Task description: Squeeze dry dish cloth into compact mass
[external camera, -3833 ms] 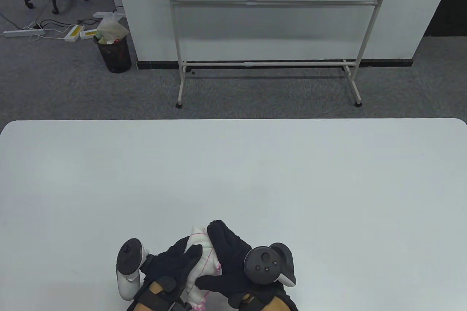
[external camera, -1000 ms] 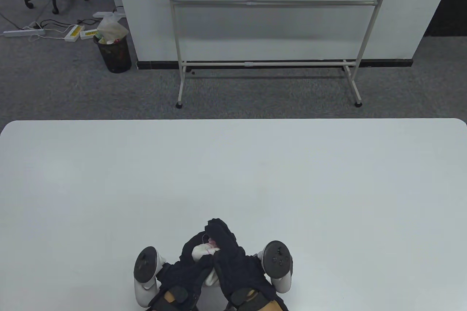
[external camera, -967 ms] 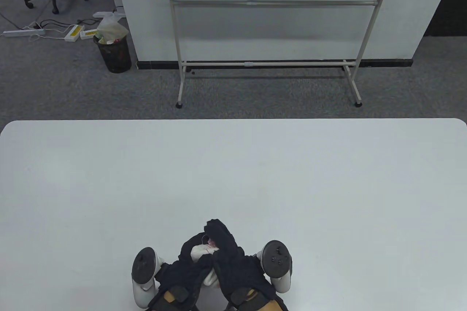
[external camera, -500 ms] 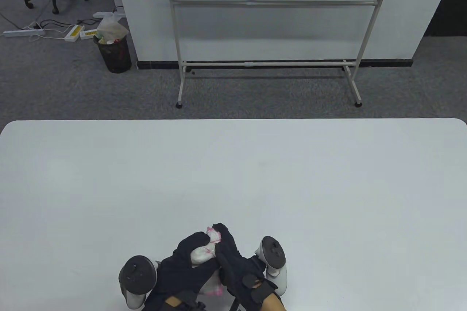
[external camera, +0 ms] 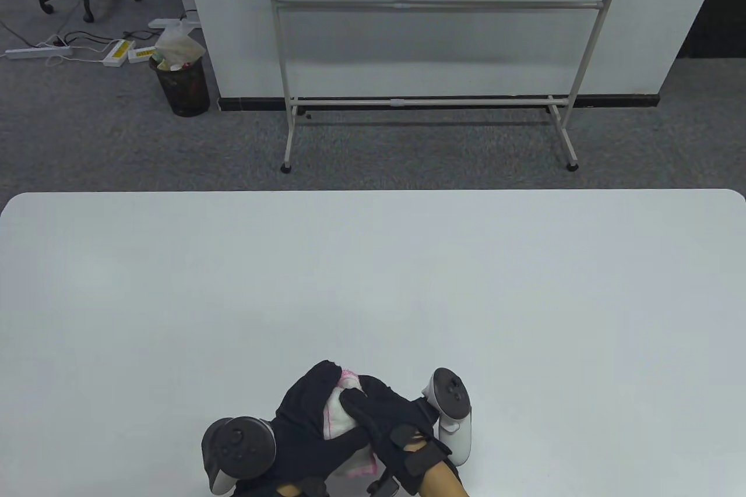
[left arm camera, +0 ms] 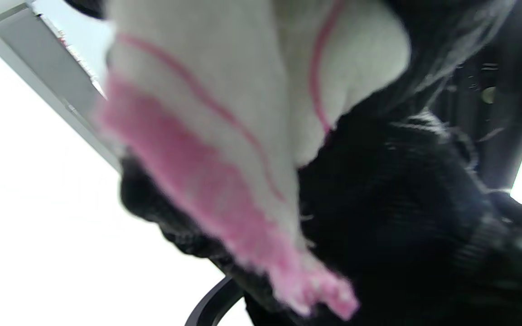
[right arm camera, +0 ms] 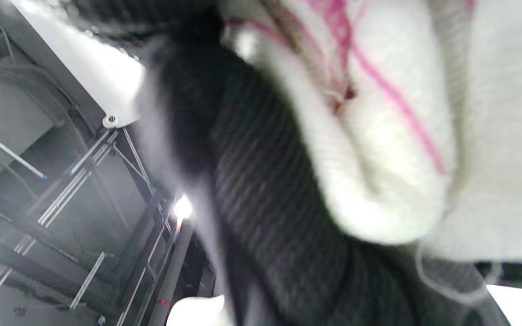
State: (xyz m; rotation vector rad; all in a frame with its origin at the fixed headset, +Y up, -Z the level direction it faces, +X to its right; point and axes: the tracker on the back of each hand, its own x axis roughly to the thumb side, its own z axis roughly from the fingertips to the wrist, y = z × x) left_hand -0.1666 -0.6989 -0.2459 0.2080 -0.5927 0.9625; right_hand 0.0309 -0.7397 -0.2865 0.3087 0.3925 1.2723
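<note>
Two hands — left hand, right hand — grip one dish cloth.

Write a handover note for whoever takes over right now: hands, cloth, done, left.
Left hand: wraps the dish cloth from the left side.
Right hand: grips it from the right, fingers across the top.
Cloth: white with pink trim, bunched between both hands at the near edge of the table. The wrist views suggest it is off the surface.
Done: mostly gathered into a wad.
Left: a pink-edged corner hangs out below; tuck it in and squeeze tighter.
</note>
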